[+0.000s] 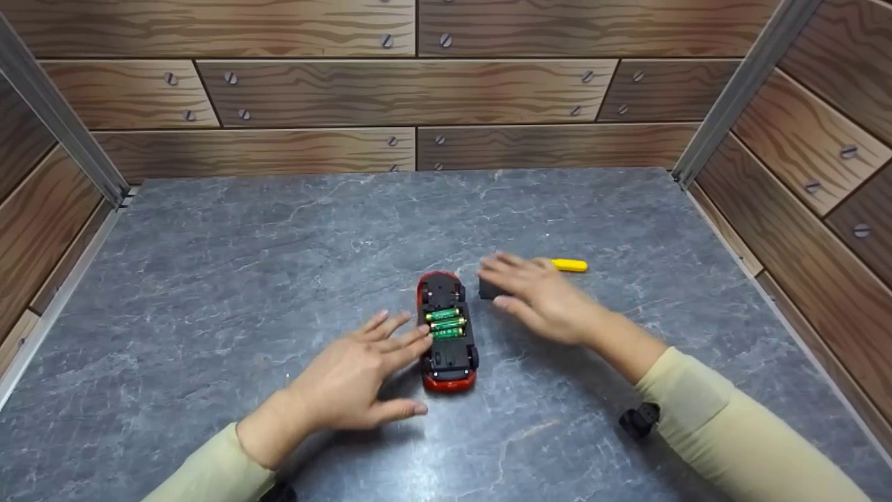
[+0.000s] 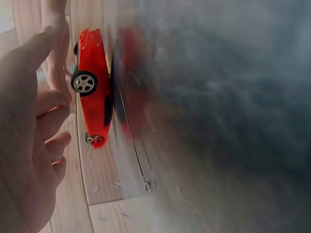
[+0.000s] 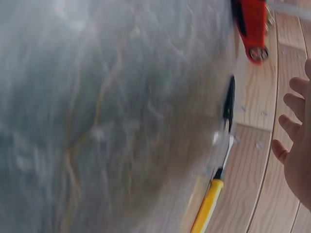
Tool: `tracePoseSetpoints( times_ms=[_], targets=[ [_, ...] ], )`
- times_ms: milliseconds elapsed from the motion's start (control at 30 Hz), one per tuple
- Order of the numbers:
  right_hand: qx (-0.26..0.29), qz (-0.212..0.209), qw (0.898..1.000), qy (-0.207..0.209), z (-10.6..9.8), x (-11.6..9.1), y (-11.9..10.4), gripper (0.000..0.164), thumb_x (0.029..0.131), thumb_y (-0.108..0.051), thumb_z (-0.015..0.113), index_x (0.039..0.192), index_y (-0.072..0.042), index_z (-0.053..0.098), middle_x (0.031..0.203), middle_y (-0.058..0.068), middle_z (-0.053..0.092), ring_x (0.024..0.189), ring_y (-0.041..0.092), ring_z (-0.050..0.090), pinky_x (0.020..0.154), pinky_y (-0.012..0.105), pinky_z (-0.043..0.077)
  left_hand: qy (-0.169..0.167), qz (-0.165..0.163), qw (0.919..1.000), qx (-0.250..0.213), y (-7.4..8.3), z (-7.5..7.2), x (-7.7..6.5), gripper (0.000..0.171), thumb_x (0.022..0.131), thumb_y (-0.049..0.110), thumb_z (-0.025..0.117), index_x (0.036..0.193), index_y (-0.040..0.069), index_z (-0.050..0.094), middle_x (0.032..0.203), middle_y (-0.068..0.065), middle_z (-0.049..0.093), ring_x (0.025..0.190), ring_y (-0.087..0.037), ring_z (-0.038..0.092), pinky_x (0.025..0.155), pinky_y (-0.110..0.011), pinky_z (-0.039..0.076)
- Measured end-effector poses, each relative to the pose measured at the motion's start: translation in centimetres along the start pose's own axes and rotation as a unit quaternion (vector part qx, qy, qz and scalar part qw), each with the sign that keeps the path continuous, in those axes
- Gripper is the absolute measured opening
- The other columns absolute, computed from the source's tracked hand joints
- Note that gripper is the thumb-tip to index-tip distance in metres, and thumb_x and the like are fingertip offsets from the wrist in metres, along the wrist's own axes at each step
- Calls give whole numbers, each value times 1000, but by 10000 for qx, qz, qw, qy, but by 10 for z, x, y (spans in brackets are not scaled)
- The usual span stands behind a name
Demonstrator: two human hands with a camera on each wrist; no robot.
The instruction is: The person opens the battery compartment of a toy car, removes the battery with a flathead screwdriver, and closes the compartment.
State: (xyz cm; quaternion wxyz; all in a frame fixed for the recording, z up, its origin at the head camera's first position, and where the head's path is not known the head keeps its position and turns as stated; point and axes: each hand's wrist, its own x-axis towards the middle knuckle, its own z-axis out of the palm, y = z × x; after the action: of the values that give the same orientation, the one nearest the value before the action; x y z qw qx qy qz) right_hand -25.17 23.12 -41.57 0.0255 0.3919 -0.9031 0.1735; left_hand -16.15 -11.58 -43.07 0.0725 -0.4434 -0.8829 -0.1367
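A red toy car [image 1: 449, 383] lies wheels up on the table, its black underside showing. Three green batteries [image 1: 446, 324] sit in its uncovered compartment. Beside the car on the left is my left hand [image 1: 348, 376], fingers spread and loosely straight; one fingertip overlaps the car's edge by the batteries, and contact is hard to tell. My right hand [image 1: 540, 296] stretches over a black cover-like piece [image 1: 490, 287] right of the car, partly hiding it. In the right wrist view that black piece [image 3: 229, 99] lies apart from the hand's fingers [image 3: 291, 127].
Behind my right hand lies a screwdriver with a yellow handle [image 1: 570, 265], its metal shaft [image 3: 226, 151] pointing towards the black piece. A thin metal wire with a looped end [image 2: 147, 186] shows near the car in the left wrist view. Wood-patterned walls [image 1: 411, 94] enclose the grey table [image 1: 279, 244].
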Motion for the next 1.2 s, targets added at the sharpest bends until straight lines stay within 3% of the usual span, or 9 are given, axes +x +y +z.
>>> tracePoseSetpoints(
  times_ms=[233,433,700,1200],
  targets=[
    [-215,-613,9974,-304,16,6,-8,52,116,-37,39,163,-16,44,169,5,39,157,33,33,119,64,31,-53,311,9995,73,7,1,-6,84,100,72,55,155,8,55,160,-7,51,152,-34,41,127,-46,28],
    [-203,-582,9968,-507,21,10,-12,53,116,-40,37,164,-17,43,170,2,37,157,33,33,119,64,32,-101,341,9992,163,7,3,-8,84,100,73,53,154,8,56,158,-6,53,151,-32,43,126,-44,31],
    [-214,-506,9974,-464,22,7,-13,53,116,-41,39,163,-18,45,169,-1,37,157,31,32,120,62,30,-30,382,9991,157,3,4,-9,84,100,71,56,153,7,56,157,-8,55,149,-33,47,126,-45,32],
    [-379,-803,9958,-237,19,-16,-18,51,115,-37,45,160,-14,49,166,3,44,157,29,32,116,61,35,194,-175,9995,188,-16,3,-17,86,98,73,57,152,6,58,155,-10,56,148,-33,47,126,-45,31]
  ],
)
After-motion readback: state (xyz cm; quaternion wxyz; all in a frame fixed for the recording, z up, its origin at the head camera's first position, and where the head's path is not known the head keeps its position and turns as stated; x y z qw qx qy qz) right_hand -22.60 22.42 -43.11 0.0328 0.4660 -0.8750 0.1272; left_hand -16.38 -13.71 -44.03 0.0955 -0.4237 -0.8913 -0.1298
